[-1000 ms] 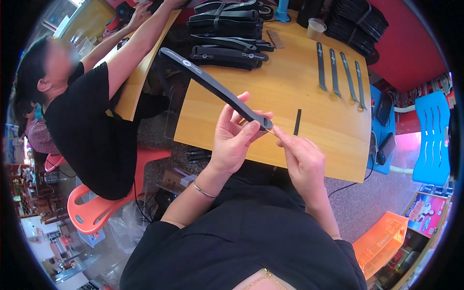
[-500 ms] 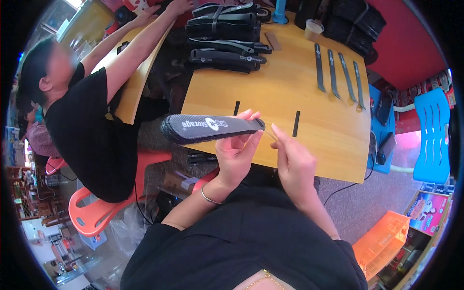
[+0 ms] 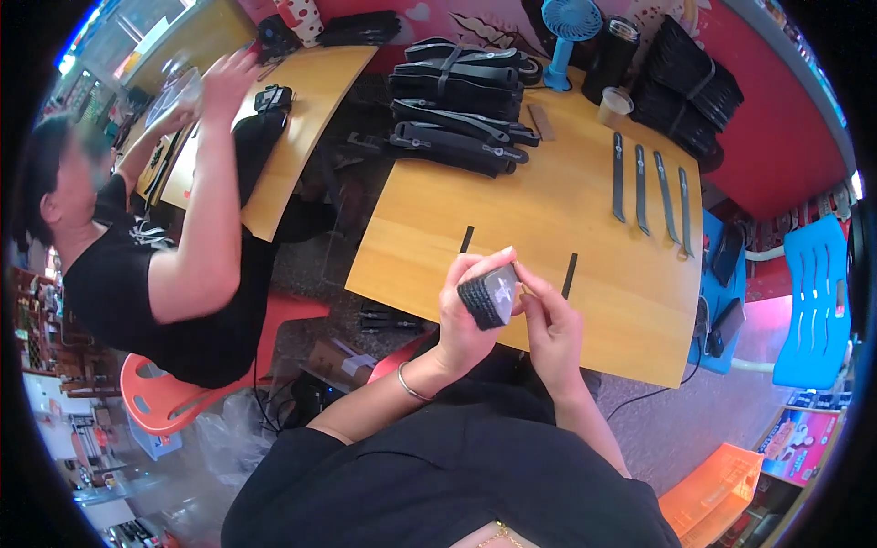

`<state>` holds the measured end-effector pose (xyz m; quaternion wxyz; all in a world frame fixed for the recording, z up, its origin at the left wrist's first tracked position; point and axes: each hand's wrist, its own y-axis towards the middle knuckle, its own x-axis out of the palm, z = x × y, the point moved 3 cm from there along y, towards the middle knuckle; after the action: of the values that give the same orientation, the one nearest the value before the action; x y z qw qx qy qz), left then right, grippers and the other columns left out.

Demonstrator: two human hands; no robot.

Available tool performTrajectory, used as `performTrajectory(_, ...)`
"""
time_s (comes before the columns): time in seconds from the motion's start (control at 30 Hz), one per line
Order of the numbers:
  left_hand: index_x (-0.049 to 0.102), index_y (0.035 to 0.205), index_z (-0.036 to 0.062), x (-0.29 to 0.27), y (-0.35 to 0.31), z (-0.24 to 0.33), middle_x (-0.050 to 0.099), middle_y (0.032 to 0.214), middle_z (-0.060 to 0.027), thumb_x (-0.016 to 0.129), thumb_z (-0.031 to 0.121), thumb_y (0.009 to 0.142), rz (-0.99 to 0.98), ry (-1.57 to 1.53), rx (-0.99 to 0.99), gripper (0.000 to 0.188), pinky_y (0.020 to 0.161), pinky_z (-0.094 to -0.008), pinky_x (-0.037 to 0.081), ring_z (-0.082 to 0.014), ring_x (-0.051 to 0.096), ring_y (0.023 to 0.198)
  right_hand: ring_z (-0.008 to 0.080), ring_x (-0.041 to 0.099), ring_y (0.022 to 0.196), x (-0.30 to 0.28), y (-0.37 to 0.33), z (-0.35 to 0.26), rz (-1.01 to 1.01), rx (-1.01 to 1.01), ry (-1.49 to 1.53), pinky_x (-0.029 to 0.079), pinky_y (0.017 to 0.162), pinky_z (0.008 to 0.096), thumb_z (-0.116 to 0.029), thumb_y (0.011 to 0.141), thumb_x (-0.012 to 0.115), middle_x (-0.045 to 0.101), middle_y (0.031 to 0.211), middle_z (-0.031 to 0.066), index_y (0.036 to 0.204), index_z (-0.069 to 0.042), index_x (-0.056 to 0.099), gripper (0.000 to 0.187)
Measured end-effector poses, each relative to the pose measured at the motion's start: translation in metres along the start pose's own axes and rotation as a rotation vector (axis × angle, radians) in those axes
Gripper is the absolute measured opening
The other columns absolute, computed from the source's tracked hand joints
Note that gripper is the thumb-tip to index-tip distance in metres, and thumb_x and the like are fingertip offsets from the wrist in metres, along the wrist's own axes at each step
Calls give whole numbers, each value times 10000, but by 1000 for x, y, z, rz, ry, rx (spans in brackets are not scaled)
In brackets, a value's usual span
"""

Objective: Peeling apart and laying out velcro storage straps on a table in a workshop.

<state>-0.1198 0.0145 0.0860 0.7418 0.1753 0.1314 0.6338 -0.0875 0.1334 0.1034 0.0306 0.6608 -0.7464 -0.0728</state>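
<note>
Left grip (image 3: 457,331), mine, clasping the dark strap (image 3: 487,303) over the worktop (image 3: 630,315), the strap's long axis foreshortened toward me; my right grip (image 3: 555,336), closure indiscernible, just to its right.

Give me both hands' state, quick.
Left hand: closed, holding the strap bundle.
Right hand: fingers bent beside the bundle; grip cannot be told.
</note>
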Motion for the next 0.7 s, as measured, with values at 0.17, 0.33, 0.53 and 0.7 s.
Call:
performTrajectory(0.17, 456, 1302, -7, -7, 9, 6, 466, 1287, -91, 563, -144, 838, -133, 218, 57, 495, 991, -328, 470, -223, 532, 1193, 98, 610, 756, 1, 1, 9, 18, 29, 65, 487, 711, 228, 33, 940, 495, 647, 1000, 75, 1233, -48, 591, 319)
performTrajectory(0.33, 422, 1331, -29, -7, 11, -1, 546, 1211, -112, 628, -137, 802, -12, -10, -77, 578, 907, -315, 536, -212, 583, 1123, 105, 627, 762, 4, 4, 13, 28, -49, -82, 496, 694, 233, 72, 912, 522, 649, 887, 60, 1171, -42, 614, 298)
performTrajectory(0.53, 377, 1373, -39, -5, 11, -10, 510, 1209, -100, 618, -149, 803, -1, -62, -153, 629, 885, -293, 546, -193, 594, 1090, 104, 625, 720, 8, 2, 22, 128, -72, -55, 497, 650, 231, 85, 898, 536, 659, 868, 58, 1154, -45, 620, 299)
performTrajectory(0.7, 343, 1402, -33, -7, 19, -11, 512, 1130, -78, 625, -142, 801, -73, -33, -146, 673, 878, -282, 547, -187, 607, 1059, 93, 579, 673, 2, 5, 18, 141, -69, -124, 466, 613, 218, 93, 898, 531, 656, 868, 54, 1121, -36, 640, 279)
